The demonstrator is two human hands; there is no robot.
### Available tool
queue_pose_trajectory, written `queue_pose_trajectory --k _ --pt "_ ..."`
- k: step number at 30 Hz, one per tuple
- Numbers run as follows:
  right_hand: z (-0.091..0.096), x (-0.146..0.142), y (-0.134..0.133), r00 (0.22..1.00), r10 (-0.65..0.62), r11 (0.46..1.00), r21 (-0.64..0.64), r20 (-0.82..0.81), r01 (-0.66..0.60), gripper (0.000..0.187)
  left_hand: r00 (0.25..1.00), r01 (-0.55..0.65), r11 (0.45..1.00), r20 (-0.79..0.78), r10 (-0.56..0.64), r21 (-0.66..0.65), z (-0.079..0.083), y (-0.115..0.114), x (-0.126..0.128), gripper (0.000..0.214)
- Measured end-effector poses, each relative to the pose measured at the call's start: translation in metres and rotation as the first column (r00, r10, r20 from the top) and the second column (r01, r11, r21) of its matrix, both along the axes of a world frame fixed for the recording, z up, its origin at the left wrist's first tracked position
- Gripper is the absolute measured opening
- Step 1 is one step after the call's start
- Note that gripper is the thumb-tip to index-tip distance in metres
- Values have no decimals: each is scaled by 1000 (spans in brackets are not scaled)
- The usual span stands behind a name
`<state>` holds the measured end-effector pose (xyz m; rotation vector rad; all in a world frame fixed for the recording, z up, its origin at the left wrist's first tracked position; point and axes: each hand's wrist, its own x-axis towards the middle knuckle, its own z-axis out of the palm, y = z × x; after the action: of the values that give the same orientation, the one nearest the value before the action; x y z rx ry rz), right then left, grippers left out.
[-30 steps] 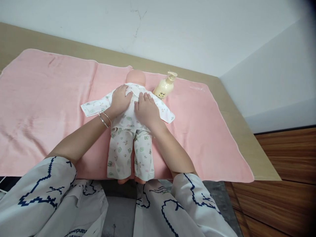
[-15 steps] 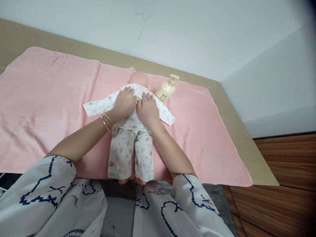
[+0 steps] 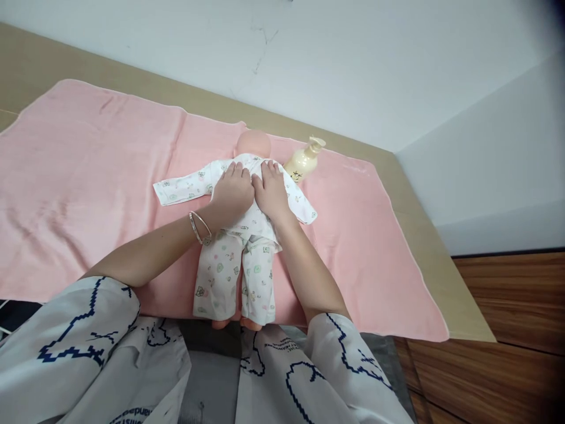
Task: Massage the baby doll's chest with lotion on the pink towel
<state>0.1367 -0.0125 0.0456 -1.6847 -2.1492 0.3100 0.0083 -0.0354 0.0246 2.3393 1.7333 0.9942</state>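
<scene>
While the doll (image 3: 216, 271) lies face down on the towel (image 3: 88, 176), left grip (image 3: 232, 193) and right grip (image 3: 271, 193) rest flat, released, on its back.

The towel (image 3: 88, 159) is plain pink. The doll's suit (image 3: 233, 265) is white with small green prints — the bottle (image 3: 302, 163) creamy yellow, the sleeves (image 3: 83, 330) white with navy outlines.

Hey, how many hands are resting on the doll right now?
2. The left hand lies flat on the upper body of the doll. The right hand lies flat right beside it, nearer the bottle. No other hands show.
</scene>
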Motion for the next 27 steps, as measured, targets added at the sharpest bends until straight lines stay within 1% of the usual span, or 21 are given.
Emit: queue_pose_trajectory --k 5,11,14,17,23,27 --pt "2 -8 -12 999 -29 999 46 37 27 60 999 -40 999 35 41 -31 0 10 -7 50" --pt "0 -6 -10 999 -17 997 70 42 14 60 994 -42 999 98 43 -12 -7 10 -8 50" --pt "-1 -7 -11 999 -19 997 76 34 17 60 994 -33 999 103 34 -15 -7 9 -8 51" --pt "0 -5 -10 1000 -10 998 67 24 9 60 997 -35 999 73 36 -17 -5 7 -8 51" --pt "6 9 -1 996 85 996 15 -14 -85 58 998 -32 999 57 32 -7 -1 -1 -4 47" --pt "11 5 -7 997 62 998 9 44 -62 59 997 2 1000 71 -2 -7 2 5 -10 42"
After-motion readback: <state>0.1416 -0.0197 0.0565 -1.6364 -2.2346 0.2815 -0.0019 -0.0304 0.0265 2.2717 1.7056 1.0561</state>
